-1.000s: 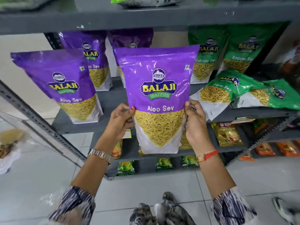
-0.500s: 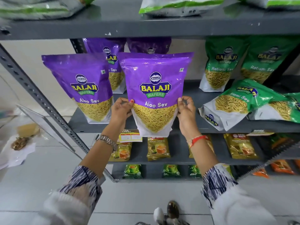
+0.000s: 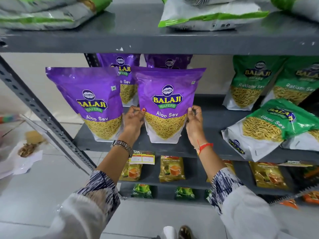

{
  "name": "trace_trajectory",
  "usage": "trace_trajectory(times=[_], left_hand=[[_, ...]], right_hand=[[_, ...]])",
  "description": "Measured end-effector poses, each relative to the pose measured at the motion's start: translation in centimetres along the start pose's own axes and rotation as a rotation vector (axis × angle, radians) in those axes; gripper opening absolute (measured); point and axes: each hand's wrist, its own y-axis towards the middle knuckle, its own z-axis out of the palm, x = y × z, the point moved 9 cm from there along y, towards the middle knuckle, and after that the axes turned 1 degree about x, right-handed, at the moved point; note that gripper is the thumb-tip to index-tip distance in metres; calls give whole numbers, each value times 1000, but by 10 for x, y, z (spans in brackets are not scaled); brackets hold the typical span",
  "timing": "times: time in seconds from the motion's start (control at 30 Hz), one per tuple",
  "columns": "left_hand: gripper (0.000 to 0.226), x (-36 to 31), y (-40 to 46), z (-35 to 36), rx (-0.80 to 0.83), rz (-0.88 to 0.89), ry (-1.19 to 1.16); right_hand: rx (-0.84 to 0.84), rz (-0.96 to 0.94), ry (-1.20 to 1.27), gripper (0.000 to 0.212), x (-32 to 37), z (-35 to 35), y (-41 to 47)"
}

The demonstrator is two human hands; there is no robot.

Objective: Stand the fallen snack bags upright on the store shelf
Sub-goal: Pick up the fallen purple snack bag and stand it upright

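Left hand (image 3: 133,118) and right hand (image 3: 194,120) pinching the two side edges of a purple snack bag (image 3: 168,102), bag upright with its base on the grey shelf (image 3: 203,135), second purple bag (image 3: 94,102) upright just beside it, green bags (image 3: 269,128) lying toppled at the right

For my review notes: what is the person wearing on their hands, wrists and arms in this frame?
Left hand: red-painted thumbnail, silver metal link watch at the wrist. Right hand: thin ring on one finger, red-orange thread band at the wrist. Both arms have white sleeves with dark blue streaked cuffs.
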Motion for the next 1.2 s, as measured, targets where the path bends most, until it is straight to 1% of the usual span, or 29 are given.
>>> trace_trajectory(times=[0.17,0.3,0.4,0.57,0.73,0.77,0.8,0.87,0.93,1.03,1.1,1.13,1.2], left_hand=[[20,0,-1,1,54,46,13],[17,-1,-10,-1,63,101,52],[15,-4,-13,-4,39,123,86],[14,-10,-17,-2,32,109,136],[17,-19,-24,-4,-39,98,181],[18,-21,-27,-3,-51,117,183],[24,-23,-32,-1,-60,149,195],[43,-25,-46,8,-59,224,222],[58,-20,-60,20,-48,300,252],[74,-7,-80,36,-107,394,312],[74,-5,-99,51,-191,481,384],[73,-6,-110,63,-203,556,408],[66,-5,-129,98,-172,689,465]], right_hand=[[28,10,4,10,-4,-4,-1],[18,16,-5,7,-10,-8,-4],[2,25,-45,6,-12,-8,-6],[-36,25,-64,10,-9,-7,-15],[-31,-6,-101,12,1,-2,-20],[-14,-17,-110,12,4,0,-22],[2,-34,-114,11,7,1,-25],[-5,-78,-181,18,12,-5,-33],[-98,-137,-260,31,19,-27,-43],[-272,-248,-301,33,36,-71,-64],[-436,-332,-304,28,55,-109,-79],[-527,-362,-282,24,63,-131,-84],[-672,-390,-234,20,79,-175,-89]])
